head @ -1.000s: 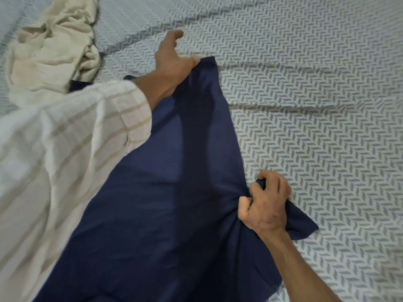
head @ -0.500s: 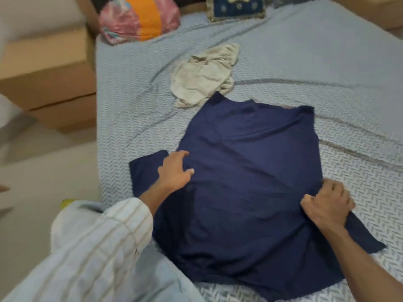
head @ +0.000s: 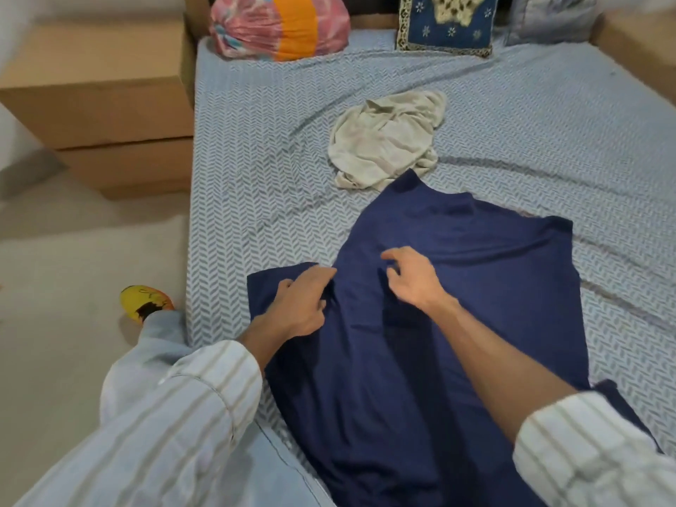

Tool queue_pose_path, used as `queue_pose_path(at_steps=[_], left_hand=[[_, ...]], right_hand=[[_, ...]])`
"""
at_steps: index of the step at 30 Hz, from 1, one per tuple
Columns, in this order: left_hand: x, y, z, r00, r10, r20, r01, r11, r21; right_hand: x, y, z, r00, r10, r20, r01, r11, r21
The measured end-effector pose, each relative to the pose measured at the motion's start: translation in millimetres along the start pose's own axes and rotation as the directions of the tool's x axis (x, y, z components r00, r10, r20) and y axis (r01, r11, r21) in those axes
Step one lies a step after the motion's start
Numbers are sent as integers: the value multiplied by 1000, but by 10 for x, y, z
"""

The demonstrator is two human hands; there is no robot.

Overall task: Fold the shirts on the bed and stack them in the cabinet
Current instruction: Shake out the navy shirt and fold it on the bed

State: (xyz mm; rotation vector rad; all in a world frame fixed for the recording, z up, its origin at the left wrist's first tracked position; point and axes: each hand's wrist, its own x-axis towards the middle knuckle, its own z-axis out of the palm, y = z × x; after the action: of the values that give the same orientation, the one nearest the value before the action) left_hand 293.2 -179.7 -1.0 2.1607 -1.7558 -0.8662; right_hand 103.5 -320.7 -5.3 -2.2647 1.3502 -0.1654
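A bed (head: 256, 148) with a pale blue herringbone sheet fills most of the view. At its left side stands a brown cabinet (head: 98, 104), apparently two stacked units, on a light floor (head: 73, 258).

A navy shirt (head: 457, 323) lies spread flat on the near part of the bed, its lower end running off the bottom of the view and one sleeve sticking out to the left. Just beyond its far edge, touching or nearly touching it, sits a crumpled cream shirt (head: 384, 140). At the head of the bed rest a pink and orange bundle (head: 281, 23), a blue patterned cushion (head: 446, 23) and, at the far right, a grey pillow (head: 548, 20).

Both forearms come out of rolled striped sleeves (head: 205, 404). The left hand (head: 300, 305) rests on the navy shirt where the left sleeve meets the body, fingers bent down into the cloth; it seems to be gathering a bit of fabric, though the blur leaves that uncertain. The right hand (head: 413, 276) is over the shirt's middle, close beside the left, fingers loosely curled and spread, holding nothing that shows.

A foot in a yellow shoe (head: 144, 301) stands on the floor by the bed's edge.
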Motion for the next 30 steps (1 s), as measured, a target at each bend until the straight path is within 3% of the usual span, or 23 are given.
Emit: queue_pose_path(at_steps=[4,6,8,11,15,17,20,23,27,30], left_hand=[[176,-218,11,993,-103,52,111,975,-193],[210,-257,-27,985,-151,84,167,956,-242],[286,-314,-75,975,-188,114,214,934,-288],[345,-394,-109,937,-201,284,325,800,-505],[412,-463,-211,878,-161,451,408,745,-528],[454,-474,-232,865,-172,472,433,730,-528],[479,-483,-234,861,-201,467,458,706,-541],[503,-501,-236,863,-238,446,475,683,-555],[519,-481,-202,862,-263,433,484,681,-549],[514,-473,-181,859,-280,428,493,678,-546]], right_hand=[[711,-120,-86,998,54,-29,-53,998,16],[1003,-133,-163,983,176,-55,-167,976,140],[1338,-115,-178,953,302,-35,-275,907,319],[1749,-91,-215,890,454,32,-397,740,544],[2192,-21,-236,813,572,111,-504,594,626],[2374,25,-220,809,576,112,-515,605,607],[2568,117,-272,827,560,48,-509,710,487],[2640,75,-412,895,428,-124,-342,838,424],[2594,146,-272,917,390,-83,-269,759,593],[2568,188,-179,936,337,-107,-252,847,468]])
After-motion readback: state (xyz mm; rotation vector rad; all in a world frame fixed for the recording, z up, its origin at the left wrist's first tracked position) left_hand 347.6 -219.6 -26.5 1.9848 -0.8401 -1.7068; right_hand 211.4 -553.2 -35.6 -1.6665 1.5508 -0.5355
